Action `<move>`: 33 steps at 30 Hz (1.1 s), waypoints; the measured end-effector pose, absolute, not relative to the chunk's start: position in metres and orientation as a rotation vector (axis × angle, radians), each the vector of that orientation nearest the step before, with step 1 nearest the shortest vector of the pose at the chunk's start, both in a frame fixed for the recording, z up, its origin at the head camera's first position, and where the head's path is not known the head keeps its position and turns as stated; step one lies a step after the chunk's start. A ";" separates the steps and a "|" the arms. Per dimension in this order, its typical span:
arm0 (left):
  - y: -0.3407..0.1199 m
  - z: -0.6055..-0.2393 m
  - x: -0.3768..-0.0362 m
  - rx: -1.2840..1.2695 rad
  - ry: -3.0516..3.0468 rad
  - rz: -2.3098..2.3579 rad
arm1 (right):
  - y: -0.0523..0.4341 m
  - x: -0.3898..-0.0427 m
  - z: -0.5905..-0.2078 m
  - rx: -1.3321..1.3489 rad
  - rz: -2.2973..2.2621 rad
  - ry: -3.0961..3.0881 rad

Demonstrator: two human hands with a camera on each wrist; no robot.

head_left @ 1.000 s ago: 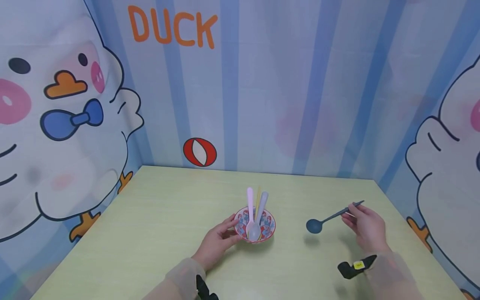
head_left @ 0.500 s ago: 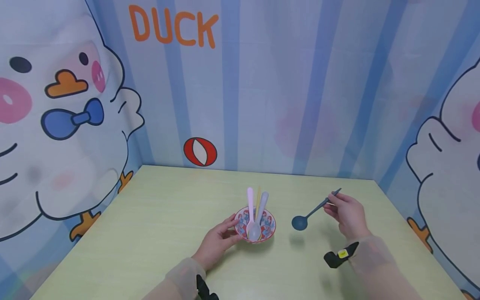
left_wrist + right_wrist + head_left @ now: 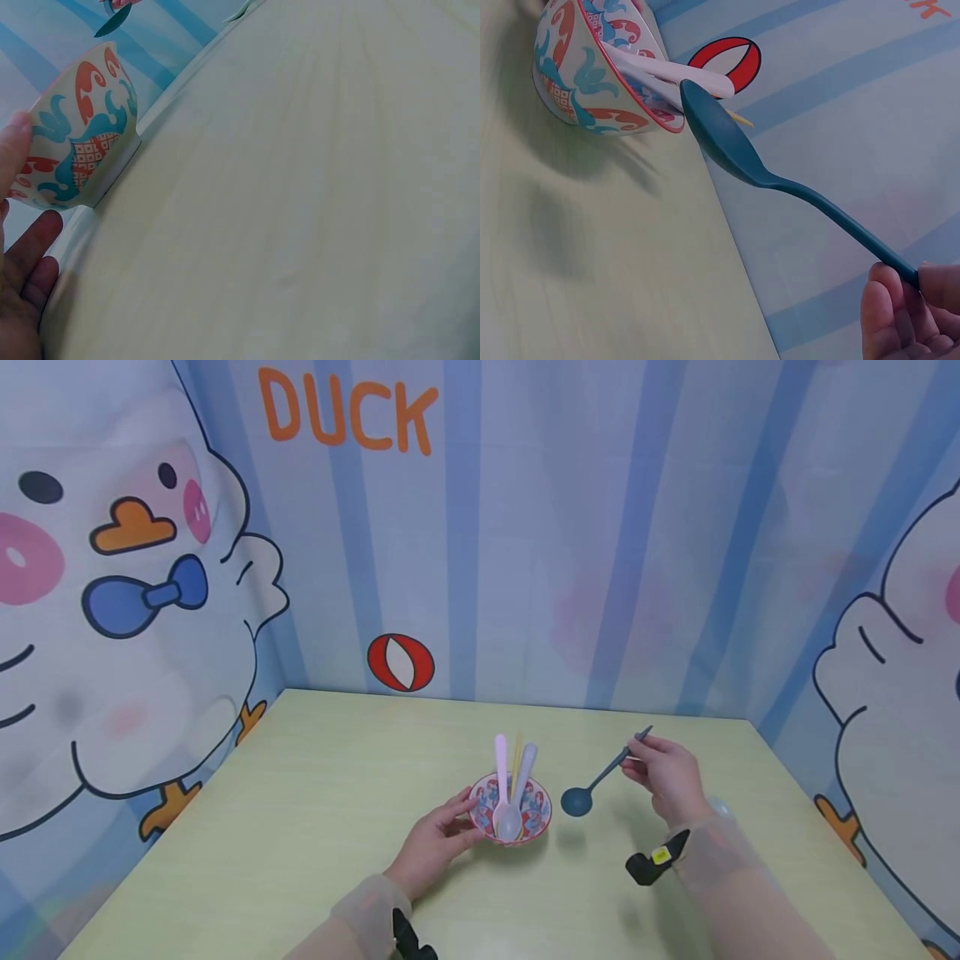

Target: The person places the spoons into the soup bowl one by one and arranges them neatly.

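Observation:
A small patterned bowl [image 3: 534, 817] [image 3: 75, 135] [image 3: 585, 82] stands on the pale green table [image 3: 315, 827]. In it lean a pink spoon [image 3: 499, 768], a pale blue spoon [image 3: 522, 772] and a thin yellow stick [image 3: 515, 756]. My left hand [image 3: 435, 842] [image 3: 19, 247] touches the bowl's left side with relaxed fingers. My right hand [image 3: 663, 775] [image 3: 904, 315] pinches the handle end of a dark teal spoon [image 3: 596, 777] [image 3: 780, 180]. That spoon hangs above the table, head down-left, just right of the bowl's rim.
Cartoon duck backdrop walls enclose the table on the back, left and right, with a red and white ball print [image 3: 400, 663] on the back wall. Black wrist straps [image 3: 651, 862] sit on both forearms.
My right hand has carried the teal spoon leftward and slightly up, from the right part of the table to just beside the bowl. The left hand and bowl stayed still.

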State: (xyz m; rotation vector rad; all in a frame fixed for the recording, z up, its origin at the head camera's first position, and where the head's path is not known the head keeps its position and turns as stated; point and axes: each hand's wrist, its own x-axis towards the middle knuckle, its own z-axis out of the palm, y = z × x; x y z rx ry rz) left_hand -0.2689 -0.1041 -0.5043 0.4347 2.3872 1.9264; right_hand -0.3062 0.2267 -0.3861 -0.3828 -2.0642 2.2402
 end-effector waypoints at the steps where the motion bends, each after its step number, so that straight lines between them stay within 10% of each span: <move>1: -0.104 -0.505 -0.269 0.436 2.385 1.928 | 0.225 -0.307 -0.385 -0.374 2.242 -2.068; 33: -0.105 -0.502 -0.268 0.456 2.375 1.939 | 0.165 -0.327 -0.389 -0.237 2.196 -2.213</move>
